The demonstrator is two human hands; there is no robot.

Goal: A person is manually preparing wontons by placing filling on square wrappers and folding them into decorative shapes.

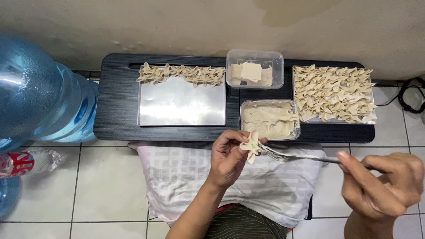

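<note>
Tiled floor w/ low black table (119,128), left hand (228,157) grip pinching folded dumpling wrapper (250,145), right hand (383,183) grip closed on fork (301,157).

water jug (40,88): cut off by the left and top edges, only part of the blue body shows
small bottle (28,161): lying on the floor, its left end runs out of frame
right hand (380,186): wrist and forearm get chopped by the bottom right corner
fork (301,157): handle end buried inside the right hand, tines kinda blurry
dumpling wrapper (250,145): lower part tucked behind the left hand (228,157) fingers, can't tell what's inside
cable (409,99): runs off the right edge
surface (117,106): front edge partly covered by the pale cloth (186,177)
</note>
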